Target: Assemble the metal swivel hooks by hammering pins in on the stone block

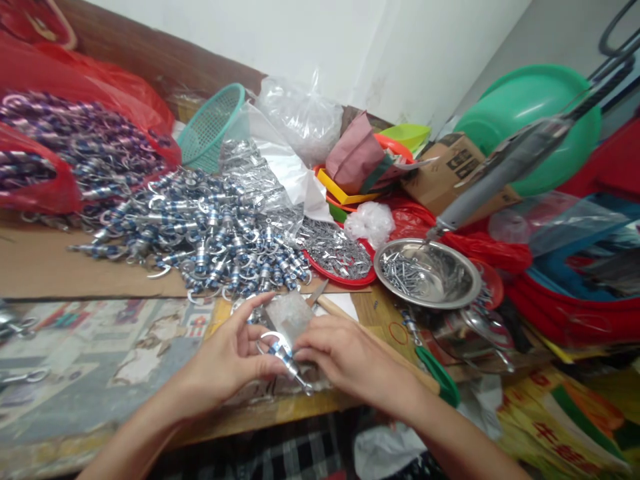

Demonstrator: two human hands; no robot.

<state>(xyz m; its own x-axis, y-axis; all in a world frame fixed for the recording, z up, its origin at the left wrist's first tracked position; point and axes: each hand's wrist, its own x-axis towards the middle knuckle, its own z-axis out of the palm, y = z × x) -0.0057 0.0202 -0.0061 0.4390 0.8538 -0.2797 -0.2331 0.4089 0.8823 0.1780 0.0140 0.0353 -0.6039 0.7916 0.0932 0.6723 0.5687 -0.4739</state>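
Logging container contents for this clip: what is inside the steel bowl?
The steel bowl holds a loose heap of small silver screws against its left side. The right half shows bare metal. The hanging power screwdriver points toward its rim without hiding the contents.

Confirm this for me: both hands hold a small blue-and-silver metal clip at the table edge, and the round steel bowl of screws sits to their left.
One detail is wrong. In the head view, the round steel bowl of screws sits to the right of the hands, not the left. The rest stands: the left hand and right hand together hold the small blue-and-silver metal clip at the table edge.
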